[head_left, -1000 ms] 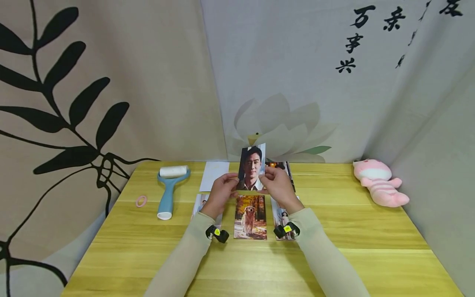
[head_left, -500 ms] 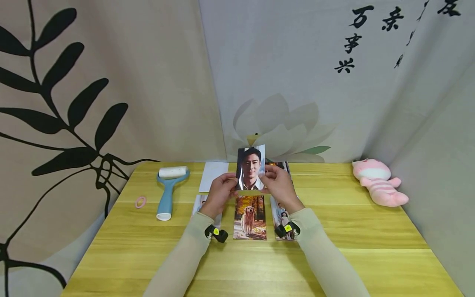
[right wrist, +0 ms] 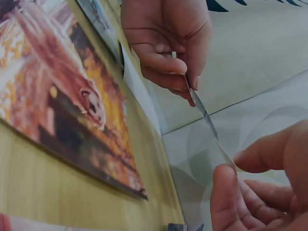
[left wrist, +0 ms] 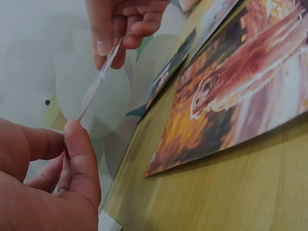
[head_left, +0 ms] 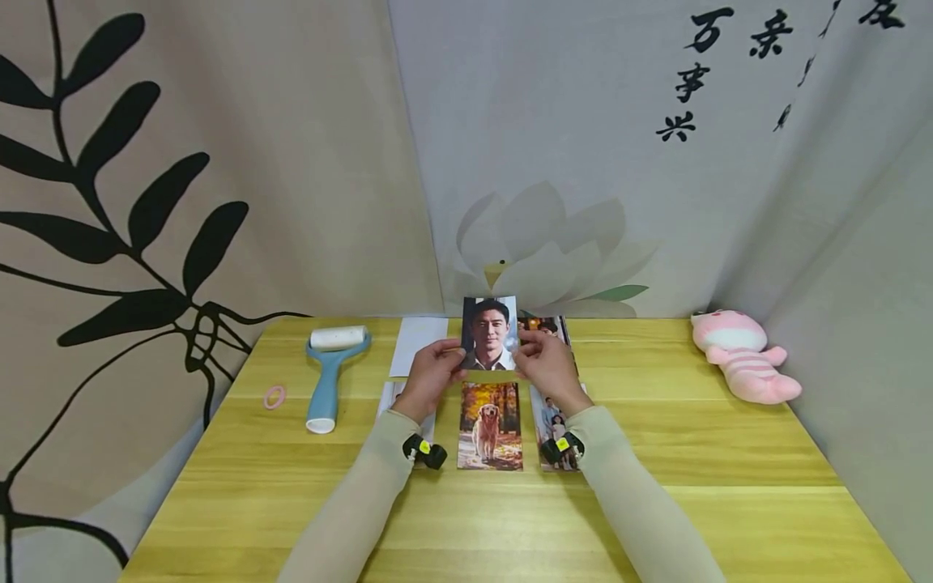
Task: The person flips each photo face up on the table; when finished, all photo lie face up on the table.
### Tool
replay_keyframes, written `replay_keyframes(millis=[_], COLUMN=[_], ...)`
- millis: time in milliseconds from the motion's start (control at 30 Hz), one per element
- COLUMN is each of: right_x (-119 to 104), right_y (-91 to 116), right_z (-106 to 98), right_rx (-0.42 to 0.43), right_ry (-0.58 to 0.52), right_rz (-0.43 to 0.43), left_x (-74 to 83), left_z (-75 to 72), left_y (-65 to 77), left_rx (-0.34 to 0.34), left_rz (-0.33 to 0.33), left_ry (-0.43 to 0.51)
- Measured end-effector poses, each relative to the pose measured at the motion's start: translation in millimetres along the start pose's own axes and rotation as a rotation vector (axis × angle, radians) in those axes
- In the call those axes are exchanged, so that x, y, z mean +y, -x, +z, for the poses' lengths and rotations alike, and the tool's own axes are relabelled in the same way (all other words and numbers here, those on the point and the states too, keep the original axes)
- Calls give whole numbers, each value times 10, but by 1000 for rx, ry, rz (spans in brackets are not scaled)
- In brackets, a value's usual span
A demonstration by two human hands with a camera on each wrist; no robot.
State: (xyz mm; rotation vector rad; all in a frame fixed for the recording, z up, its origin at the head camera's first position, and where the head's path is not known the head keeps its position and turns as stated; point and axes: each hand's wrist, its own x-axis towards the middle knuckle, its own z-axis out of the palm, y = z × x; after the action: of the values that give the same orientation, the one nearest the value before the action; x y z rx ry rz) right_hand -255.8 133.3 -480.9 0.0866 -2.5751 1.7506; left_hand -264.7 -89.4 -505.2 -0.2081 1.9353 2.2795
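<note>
Between both hands is a portrait photo (head_left: 490,332), raised above the back of the table. My left hand (head_left: 432,376) pinches its left edge between thumb and fingers. On the opposite edge my right hand (head_left: 550,368) has the same kind of pinch. Both wrist views show the photo (left wrist: 98,84) nearly edge-on. Just in front of it a photo of a golden dog (head_left: 490,427) lies flat on the table. Part of a family photo (head_left: 551,417) shows under the right wrist, and another photo (head_left: 397,391) is mostly covered by the left hand.
A white card (head_left: 419,344) lies behind the left hand and a dark photo (head_left: 547,325) behind the right. To the left are a blue-handled lint roller (head_left: 330,380) and a pink ring (head_left: 274,397). A pink plush toy (head_left: 745,356) lies at the table's right edge.
The portrait photo, held in both hands, has come down slightly and its tilt has changed. The right fingers have shifted a little along its edge. Everything on the table stays put.
</note>
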Motion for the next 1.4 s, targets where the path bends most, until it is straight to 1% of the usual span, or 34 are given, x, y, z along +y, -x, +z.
replay_keyframes(millis=[167, 367, 433, 600, 700, 800, 933, 1067, 1167, 1267, 1400], right_x=[82, 160, 186, 243, 250, 244, 241, 242, 249, 257, 246], right_y=[-45, -104, -121, -150, -150, -143, -134, -132, -134, -134, -130], right_z=[32, 76, 91, 121, 129, 125, 116, 122, 127, 128, 124], right_rx=[-5, 7, 17, 56, 59, 44, 16, 0, -15, -28, -33], right_ry=[44, 40, 68, 180, 204, 223, 247, 263, 273, 283, 269], right_rz=[6, 29, 21, -2, 3, 14, 27, 36, 35, 27, 17], left_x=[-24, -69, -84, -100, -94, -98, -103, -93, -76, -47, -11], left_z=[-8, -11, -11, 0, 7, 12, 29, 45, 49, 55, 55], left_y=[-35, -82, -97, -116, -113, -115, -104, -77, -48, -23, -4], left_rx=[25, 35, 38, 53, 55, 60, 68, 73, 77, 77, 73], left_rz=[-2, -11, -11, -13, -14, -6, 15, 48, 68, 78, 78], left_ry=[-20, -84, -104, -149, -178, -210, -300, -433, -507, -553, -559])
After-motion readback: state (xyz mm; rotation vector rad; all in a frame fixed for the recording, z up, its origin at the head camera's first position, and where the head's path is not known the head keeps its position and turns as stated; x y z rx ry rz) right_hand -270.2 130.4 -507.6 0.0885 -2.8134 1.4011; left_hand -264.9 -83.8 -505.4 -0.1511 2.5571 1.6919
